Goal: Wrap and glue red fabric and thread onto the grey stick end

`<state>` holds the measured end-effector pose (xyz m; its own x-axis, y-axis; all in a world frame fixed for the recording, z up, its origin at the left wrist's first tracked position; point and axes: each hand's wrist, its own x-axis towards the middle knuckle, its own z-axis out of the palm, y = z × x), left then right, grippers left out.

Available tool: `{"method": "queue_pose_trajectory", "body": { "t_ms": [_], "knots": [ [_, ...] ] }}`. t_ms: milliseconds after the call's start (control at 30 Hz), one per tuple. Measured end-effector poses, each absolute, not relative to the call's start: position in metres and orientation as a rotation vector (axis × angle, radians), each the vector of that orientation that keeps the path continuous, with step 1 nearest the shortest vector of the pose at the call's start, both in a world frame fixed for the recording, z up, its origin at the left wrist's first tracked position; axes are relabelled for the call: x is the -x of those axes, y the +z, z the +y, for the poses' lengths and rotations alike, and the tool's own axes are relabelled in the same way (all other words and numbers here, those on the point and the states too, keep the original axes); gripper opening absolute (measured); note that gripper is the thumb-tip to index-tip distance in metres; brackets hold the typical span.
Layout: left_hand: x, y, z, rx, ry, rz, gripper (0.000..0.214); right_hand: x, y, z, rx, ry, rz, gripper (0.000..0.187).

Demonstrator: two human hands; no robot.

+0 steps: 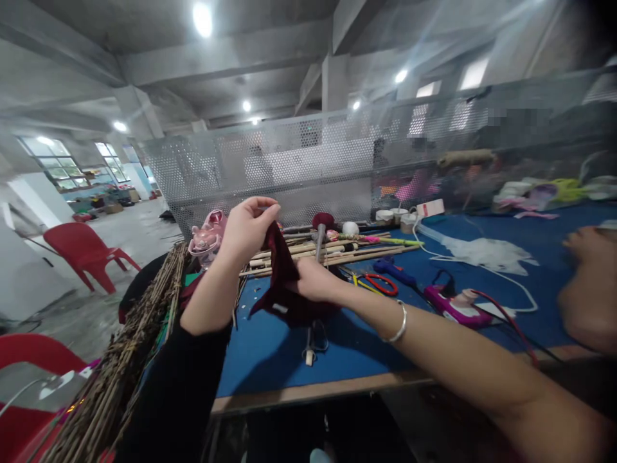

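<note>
My left hand is raised, thumb and fingers pinched on the upper end of a dark red cloth. Lower down, my right hand grips the same cloth from the right; its fingertips are hidden in the folds. The cloth hangs over the blue tabletop, and a small pale mark shows on it. A thin grey rod rises just behind my right hand. Below the cloth, a pale wooden stick end with a loop of thin clear material around it sticks out.
Bundled dry twigs lie along the left. Behind the cloth are wooden sticks, a dark red yarn ball and red-handled scissors. A purple power strip with cords sits at right, near another person's arm. A perforated metal screen stands behind.
</note>
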<state>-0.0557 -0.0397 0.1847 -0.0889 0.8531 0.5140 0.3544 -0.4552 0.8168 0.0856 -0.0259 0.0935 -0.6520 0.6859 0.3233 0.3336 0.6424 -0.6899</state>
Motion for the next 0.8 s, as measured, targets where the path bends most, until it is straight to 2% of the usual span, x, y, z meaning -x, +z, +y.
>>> {"method": "queue_pose_trajectory", "body": {
  "t_ms": [167, 267, 367, 467, 567, 800],
  "knots": [
    [0.114, 0.21, -0.04, -1.977, 1.114, 1.396, 0.04, -0.121, 0.099, 0.016, 0.895, 1.035, -2.155, 0.029],
    [0.145, 0.214, -0.039, -2.152, 0.826, 1.49, 0.045, -0.142, 0.124, 0.033, 1.09, 0.853, -2.202, 0.024],
    [0.16, 0.215, -0.034, -2.386, 0.659, 1.779, 0.029, -0.149, 0.153, 0.044, 1.18, 0.534, -2.352, 0.014],
    [0.171, 0.215, -0.025, -2.484, 0.779, 2.034, 0.017, -0.149, 0.175, 0.059, 1.241, 0.177, -2.421, 0.012],
    [0.185, 0.214, -0.018, -2.368, 0.982, 2.095, 0.016, -0.149, 0.186, 0.076, 1.249, -0.039, -2.354, 0.016],
    [0.213, 0.214, -0.025, -1.982, 1.249, 2.133, 0.019, -0.129, 0.19, 0.089, 1.25, -0.021, -2.231, 0.021]
  ]
}}
